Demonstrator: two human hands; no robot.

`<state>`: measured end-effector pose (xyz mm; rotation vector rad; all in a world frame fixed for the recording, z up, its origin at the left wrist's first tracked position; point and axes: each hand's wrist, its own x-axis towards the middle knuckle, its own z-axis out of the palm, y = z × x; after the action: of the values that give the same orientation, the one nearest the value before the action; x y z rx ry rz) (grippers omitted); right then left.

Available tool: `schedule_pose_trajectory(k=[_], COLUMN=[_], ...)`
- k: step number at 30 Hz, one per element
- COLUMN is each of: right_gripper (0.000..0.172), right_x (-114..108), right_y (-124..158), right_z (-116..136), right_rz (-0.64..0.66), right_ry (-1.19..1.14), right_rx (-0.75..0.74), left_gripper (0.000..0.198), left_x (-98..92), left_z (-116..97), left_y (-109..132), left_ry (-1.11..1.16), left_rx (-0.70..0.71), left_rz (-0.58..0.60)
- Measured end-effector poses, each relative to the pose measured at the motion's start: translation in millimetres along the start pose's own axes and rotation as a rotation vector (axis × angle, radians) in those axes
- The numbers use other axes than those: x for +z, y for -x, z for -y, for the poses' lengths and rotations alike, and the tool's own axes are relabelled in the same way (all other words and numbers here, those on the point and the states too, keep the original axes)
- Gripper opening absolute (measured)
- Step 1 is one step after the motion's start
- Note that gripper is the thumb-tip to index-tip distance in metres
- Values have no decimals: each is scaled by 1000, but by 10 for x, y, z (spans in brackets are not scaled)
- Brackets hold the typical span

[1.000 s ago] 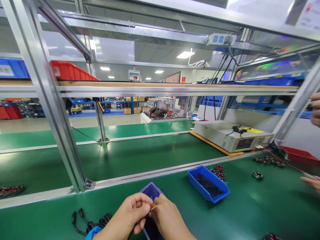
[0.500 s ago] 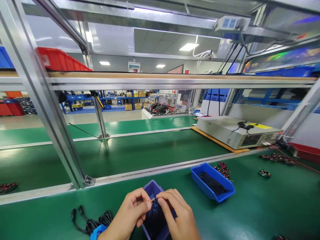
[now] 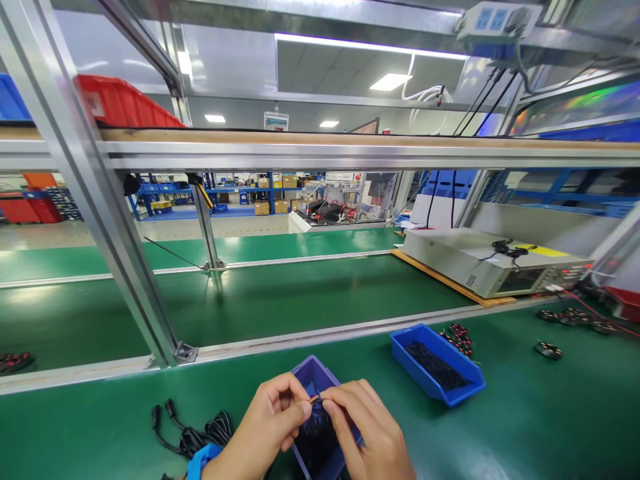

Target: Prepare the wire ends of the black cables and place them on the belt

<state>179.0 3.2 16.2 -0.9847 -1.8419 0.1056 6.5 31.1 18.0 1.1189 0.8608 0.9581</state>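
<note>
My left hand [image 3: 273,417] is closed in a pinch on thin orange-yellow wires [image 3: 314,399], whose short coloured ends stick out past thumb and forefinger. Facing it, my right hand [image 3: 370,427] pinches at the tips of the wires; a tiny dark bit shows at its fingertips, too small to name. Both hands are over a purple-blue bin [image 3: 313,365] that has dark, thin pieces inside, partly hidden by my fingers. Beside my left wrist, which wears a blue band [image 3: 204,459], a coiled black cable [image 3: 193,437] with two connector ends lies on the green bench.
To the right stands a blue bin [image 3: 435,367] of black pieces, with small red-and-black parts [image 3: 457,340] behind it. More round parts [image 3: 549,350] lie farther right. A grey instrument [image 3: 480,263] sits on a wooden board. A metal post [image 3: 120,240] rises at left.
The view has shifted slightly, so the bench things appear a little farther right. My hands keep their pinch over the bin, and a tiny dark bit now shows at the right fingertips.
</note>
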Motion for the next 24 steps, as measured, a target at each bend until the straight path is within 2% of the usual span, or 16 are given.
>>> schedule_pose_trajectory(k=[10, 18, 24], right_gripper=[16, 16, 16], right_x=[-27, -17, -40], right_y=[-8, 10, -4], right_z=[26, 7, 19], right_rz=[2, 12, 58], right_ry=[31, 45, 13], right_rx=[6, 51, 79], left_gripper=[45, 45, 46], left_x=[-4, 8, -4], left_z=[36, 112, 99], left_y=[-14, -16, -24], left_ry=[-7, -54, -59], left_rx=[8, 106, 68], left_rz=[-29, -41, -44])
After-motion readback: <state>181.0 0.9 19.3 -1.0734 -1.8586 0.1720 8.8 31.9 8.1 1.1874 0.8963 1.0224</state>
